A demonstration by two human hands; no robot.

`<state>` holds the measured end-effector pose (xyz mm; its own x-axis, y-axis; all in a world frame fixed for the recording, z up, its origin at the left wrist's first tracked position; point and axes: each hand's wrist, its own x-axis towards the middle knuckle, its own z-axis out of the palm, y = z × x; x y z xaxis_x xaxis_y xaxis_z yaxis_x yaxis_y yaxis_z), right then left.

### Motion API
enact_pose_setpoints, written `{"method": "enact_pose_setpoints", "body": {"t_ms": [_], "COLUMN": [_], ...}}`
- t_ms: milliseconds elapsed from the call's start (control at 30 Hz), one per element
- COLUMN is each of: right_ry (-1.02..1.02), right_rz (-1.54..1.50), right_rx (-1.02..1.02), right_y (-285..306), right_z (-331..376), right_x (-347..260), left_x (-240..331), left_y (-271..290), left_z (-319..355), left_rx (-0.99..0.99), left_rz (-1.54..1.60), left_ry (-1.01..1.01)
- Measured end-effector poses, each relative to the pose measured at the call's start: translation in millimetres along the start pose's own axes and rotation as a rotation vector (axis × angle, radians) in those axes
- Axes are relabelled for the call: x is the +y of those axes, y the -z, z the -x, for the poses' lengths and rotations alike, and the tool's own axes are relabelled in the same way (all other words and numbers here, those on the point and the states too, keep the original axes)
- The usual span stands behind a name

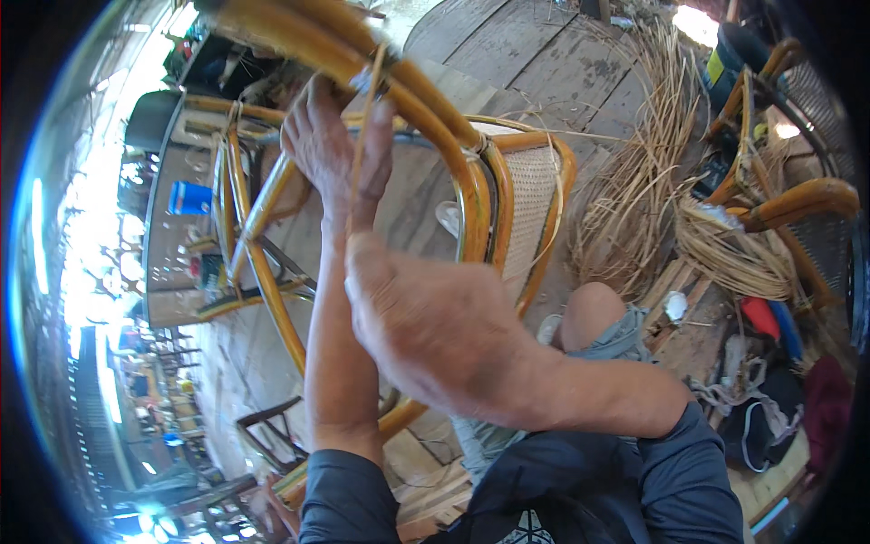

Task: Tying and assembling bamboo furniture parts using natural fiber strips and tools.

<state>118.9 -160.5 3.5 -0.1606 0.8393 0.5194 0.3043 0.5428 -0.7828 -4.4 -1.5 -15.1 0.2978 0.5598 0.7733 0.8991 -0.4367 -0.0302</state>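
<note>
Cane strip, thin and tan (366, 136), runs taut-looking at 11 o'clock from a whitish wrapping (363, 80) on a glossy yellow-brown frame of bent rattan poles (435, 122) down to the right hand (421, 322). That hand is curled narrow around the strip's near end, though its fingertips are hidden. The left hand (333, 150), thumb spread, reaches up to the frame's underside; whether it grips the pole I cannot tell.

A hard pull could split or snap so slender a strip, most likely where it bends at the pole, and the right hand would then jerk toward 5 o'clock. If the left hand braces poorly, the frame could swing or the wrapping slacken. The strip also passes close over the left thumb and wrist, so a slip could scrape skin. Loose tan cane strands (634, 172) at 2 o'clock could snag a foot.
</note>
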Motion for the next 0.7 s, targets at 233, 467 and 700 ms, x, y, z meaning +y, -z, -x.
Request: {"method": "enact_pose_setpoints", "body": {"t_ms": [233,467,700], "right_ry": [0.042,0.020,-0.200], "right_rz": [-0.391,-0.539,-0.743], "right_rx": [0.085,0.178,0.200], "right_y": [62.9,122.3,142.7], "right_z": [21.7,-7.2,-13.7], "right_x": [30.0,125.9,164.1], "left_x": [0.2,-5.4,2.4], "left_y": [-1.8,15.7,4.6], "left_z": [7.2,9.5,8.5], "left_rx": [-0.126,-0.150,-0.158], "left_rz": [0.083,0.035,0.156], "left_ry": [-0.041,-0.030,0.030]}}
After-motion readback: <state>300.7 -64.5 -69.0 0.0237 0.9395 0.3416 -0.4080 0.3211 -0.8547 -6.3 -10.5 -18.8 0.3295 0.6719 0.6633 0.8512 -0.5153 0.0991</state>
